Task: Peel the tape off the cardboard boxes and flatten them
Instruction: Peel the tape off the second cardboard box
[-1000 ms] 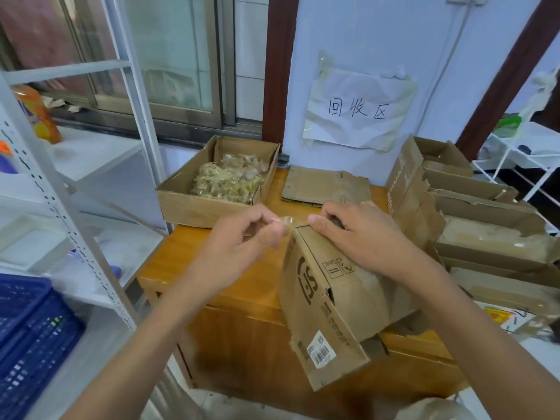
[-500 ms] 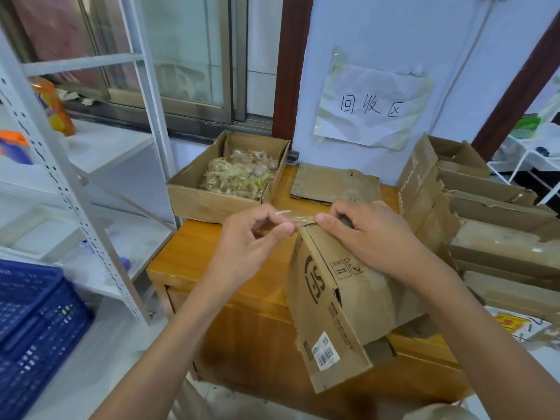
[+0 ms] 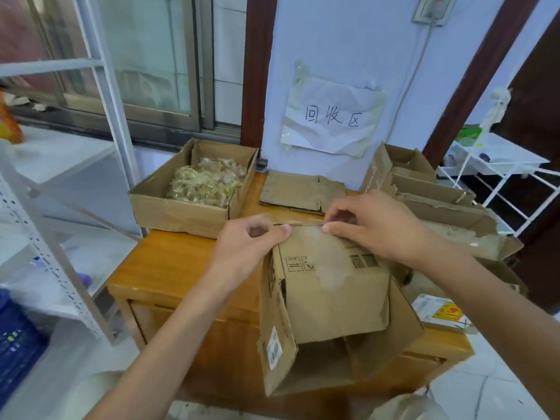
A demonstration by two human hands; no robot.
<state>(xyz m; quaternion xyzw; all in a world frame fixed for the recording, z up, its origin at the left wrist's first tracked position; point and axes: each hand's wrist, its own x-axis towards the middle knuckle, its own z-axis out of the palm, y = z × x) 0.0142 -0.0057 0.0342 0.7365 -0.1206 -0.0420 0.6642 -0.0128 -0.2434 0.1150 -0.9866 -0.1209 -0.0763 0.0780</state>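
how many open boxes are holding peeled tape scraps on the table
1. The scrap box sits at the table's back left corner, beside the flattened cardboard. The boxes stacked at right show no scraps, though their insides are partly hidden.

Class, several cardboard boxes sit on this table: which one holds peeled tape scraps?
The open shallow box at the table's back left; the flattened piece and the right-hand stack show none.

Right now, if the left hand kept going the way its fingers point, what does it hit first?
The left hand points right along the cardboard box's top edge. It would likely meet the right hand's fingertips first; only a short stretch of edge separates them.
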